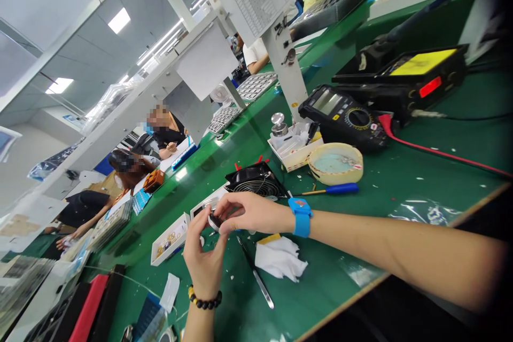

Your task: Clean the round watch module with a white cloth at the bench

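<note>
My left hand (206,262), with a black and gold bead bracelet on its wrist, grips a small round dark piece with a metallic rim (214,221) between thumb and fingers. My right hand (250,214), wearing a blue wrist band (300,216), pinches the same piece from the other side. It looks like a watch case, but fingers cover much of it. Below the hands, tweezers (256,275) lie on the green mat beside a crumpled white cloth (278,257). A white box (170,240) of small yellow rings stands just left of the hands.
Behind my right hand are a small black fan (256,179), a blue-handled screwdriver (340,188) and a round pale dish (335,164). Farther right sit a multimeter (344,117) and a black soldering station (401,80). Several people work across the bench.
</note>
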A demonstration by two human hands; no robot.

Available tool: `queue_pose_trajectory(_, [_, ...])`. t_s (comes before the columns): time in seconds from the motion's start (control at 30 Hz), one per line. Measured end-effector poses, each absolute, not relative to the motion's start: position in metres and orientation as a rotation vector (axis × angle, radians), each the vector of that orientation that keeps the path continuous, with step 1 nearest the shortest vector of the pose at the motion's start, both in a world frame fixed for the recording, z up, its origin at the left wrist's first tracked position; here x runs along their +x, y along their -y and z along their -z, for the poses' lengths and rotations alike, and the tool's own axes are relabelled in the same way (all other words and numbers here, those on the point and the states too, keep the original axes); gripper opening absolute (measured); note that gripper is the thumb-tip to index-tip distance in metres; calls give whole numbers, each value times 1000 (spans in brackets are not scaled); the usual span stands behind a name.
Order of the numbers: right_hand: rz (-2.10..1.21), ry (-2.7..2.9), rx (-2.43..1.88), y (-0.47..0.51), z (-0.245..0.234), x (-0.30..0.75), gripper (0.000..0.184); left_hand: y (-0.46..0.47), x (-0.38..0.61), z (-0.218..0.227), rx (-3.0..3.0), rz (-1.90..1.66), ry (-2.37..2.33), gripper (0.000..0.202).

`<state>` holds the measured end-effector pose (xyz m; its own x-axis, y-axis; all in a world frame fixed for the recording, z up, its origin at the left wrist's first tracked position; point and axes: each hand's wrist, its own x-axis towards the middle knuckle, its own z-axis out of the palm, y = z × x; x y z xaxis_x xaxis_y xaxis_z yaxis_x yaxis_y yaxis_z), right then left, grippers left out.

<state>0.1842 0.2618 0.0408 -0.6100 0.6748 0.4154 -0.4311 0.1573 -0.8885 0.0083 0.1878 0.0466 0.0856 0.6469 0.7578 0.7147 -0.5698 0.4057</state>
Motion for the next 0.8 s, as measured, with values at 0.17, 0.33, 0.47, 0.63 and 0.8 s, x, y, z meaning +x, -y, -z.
queue_pose_trajectory(0.17, [-1549,1642,-229,-262,-45,189,38,-189,7,-44,-2310,1572,1422,46])
queue_pose_trajectory(0.33, [-1472,1674,-247,-262,-48,191,33,-188,5,-45,-2362,1538,1544,46])
queue_pose_trajectory(0.47, [-1530,1615,-263,-260,-46,188,31,-188,6,-46,-2302,1485,1537,45])
queue_pose_trajectory(0.63, [-1510,1589,-304,-255,-44,183,29,-190,3,-48,-2198,1438,1489,42])
queue_pose_trajectory(0.8, [-1311,1622,-444,-250,-41,180,30,-190,3,-47,-2141,1248,1381,44])
